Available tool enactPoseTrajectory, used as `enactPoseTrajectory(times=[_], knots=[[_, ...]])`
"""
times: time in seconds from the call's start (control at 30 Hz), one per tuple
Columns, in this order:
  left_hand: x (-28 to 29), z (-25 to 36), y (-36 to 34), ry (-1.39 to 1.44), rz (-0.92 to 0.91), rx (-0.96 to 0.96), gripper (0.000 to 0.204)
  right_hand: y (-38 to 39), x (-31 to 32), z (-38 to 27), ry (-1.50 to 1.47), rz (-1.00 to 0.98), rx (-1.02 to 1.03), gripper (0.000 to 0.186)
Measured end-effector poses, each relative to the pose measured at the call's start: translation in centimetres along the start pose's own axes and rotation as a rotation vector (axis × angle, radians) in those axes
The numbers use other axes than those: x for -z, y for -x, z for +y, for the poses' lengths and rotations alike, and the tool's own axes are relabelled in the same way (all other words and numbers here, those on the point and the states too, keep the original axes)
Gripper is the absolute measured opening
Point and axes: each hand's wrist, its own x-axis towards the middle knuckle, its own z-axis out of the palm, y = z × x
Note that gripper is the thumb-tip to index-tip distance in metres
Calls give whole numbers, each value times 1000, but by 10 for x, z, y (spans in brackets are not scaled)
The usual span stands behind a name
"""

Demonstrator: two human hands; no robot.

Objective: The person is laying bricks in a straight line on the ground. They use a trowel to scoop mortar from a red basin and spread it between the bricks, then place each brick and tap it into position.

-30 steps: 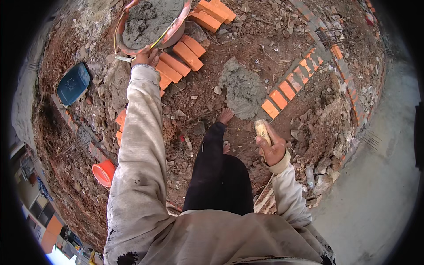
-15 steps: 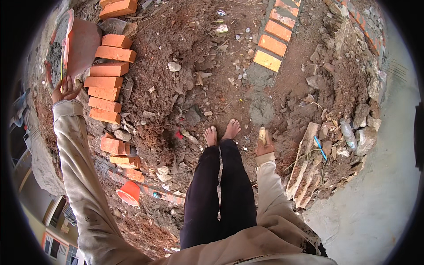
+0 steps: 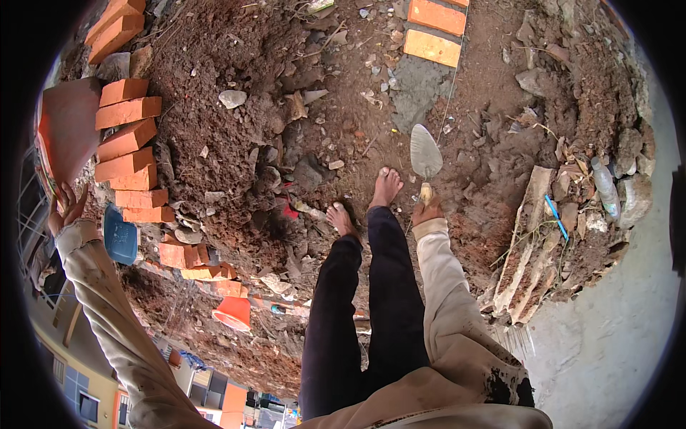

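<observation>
Soil ground (image 3: 250,168): bordered at its right edge by concrete (image 3: 593,322). Red basin (image 3: 69,125): set near the left edge; left hand (image 3: 69,209) spread wide beside the rim, contact not discernible. Mortar patch (image 3: 420,91): laid against a brick (image 3: 432,48). Trowel (image 3: 426,151): gripped by its handle in the right hand (image 3: 428,209), near the mortar.

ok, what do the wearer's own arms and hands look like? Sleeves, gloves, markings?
Both arms: long, loose beige sleeves, wrinkled, with banded cuffs at the wrists. The left sleeve has small dark specks; the right sleeve has ragged black patches near its upper end. The left hand and right hand are bare, no gloves. No cables seen.
</observation>
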Motion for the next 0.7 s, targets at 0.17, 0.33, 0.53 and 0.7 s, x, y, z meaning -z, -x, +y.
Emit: enactPoseTrajectory(times=[0.17, 0.33, 0.53, 0.7], knots=[[6, 11, -17, 22, 5, 19, 26, -77, -9, -1, 350, -80, 148, 33], [2, 0, -10, -1, 14, 0, 28, -105, -21, 5, 196, -34, 47, 31], [1, 4, 2, 19, 36, -17, 30, -93, -42, -17, 51, 32, 14, 31], [2, 10, -1, 14, 26, 19, 28, -110, -26, -36, -3, -53, -75, 31]])
